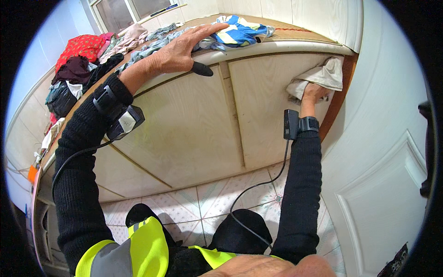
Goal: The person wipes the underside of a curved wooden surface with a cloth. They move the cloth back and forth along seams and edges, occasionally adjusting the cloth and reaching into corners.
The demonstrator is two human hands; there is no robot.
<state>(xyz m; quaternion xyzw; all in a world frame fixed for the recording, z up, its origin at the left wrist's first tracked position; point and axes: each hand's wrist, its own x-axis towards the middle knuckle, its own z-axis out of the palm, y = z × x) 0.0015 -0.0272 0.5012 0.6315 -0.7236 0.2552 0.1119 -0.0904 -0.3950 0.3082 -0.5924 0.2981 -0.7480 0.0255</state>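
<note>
My right hand point(314, 92) presses a crumpled off-white cloth point(330, 74) against the upper right of the pale wood-grain panel front point(187, 121); the cloth hides most of the fingers. My left hand point(185, 48) rests on the rounded edge of the long ledge, fingers spread over grey-blue fabric and reaching a blue, white and yellow cloth point(238, 31). The left thumb wears a black cover and points down over the edge. Black devices are strapped to both wrists, each with a cable.
Piled clothes lie along the ledge at the left, among them a red patterned fabric point(78, 50) and a dark garment point(71, 71). A white panelled door point(377, 194) stands close on the right. Below is a tiled floor point(193, 207). A window point(117, 14) is at the upper left.
</note>
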